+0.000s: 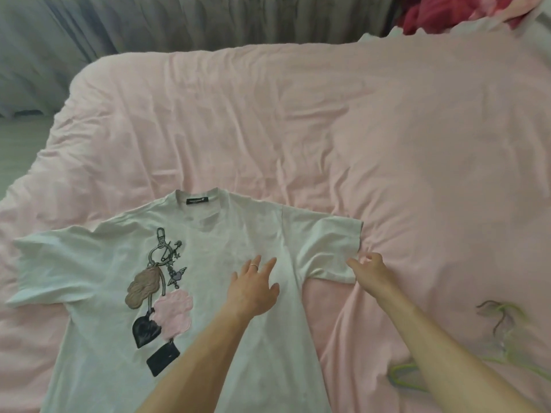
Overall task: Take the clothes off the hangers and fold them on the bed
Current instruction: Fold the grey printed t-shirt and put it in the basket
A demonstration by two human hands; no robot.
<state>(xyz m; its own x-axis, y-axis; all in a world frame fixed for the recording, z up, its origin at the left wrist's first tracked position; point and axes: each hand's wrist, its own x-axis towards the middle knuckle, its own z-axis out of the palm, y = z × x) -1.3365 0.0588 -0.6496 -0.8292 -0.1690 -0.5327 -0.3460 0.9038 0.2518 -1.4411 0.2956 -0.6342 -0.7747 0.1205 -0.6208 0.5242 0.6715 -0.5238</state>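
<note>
A white T-shirt [113,281] with a printed keychain design lies spread face up on the pink bed [268,129], collar away from me. My left hand [253,290] rests flat on the shirt's chest with straight fingers. My right hand [371,271] is at the outer edge of the shirt's right sleeve [325,248], thumb and fingers pinching the sleeve hem. A light green hanger [504,344] lies on the bed at the lower right, partly behind my right forearm.
Grey curtains [149,22] hang behind the bed's far side. Red and pink fabric [432,10] is piled at the top right corner. The bed's left edge [35,162] drops to a grey floor. Wrinkled pink sheet stretches beyond the shirt.
</note>
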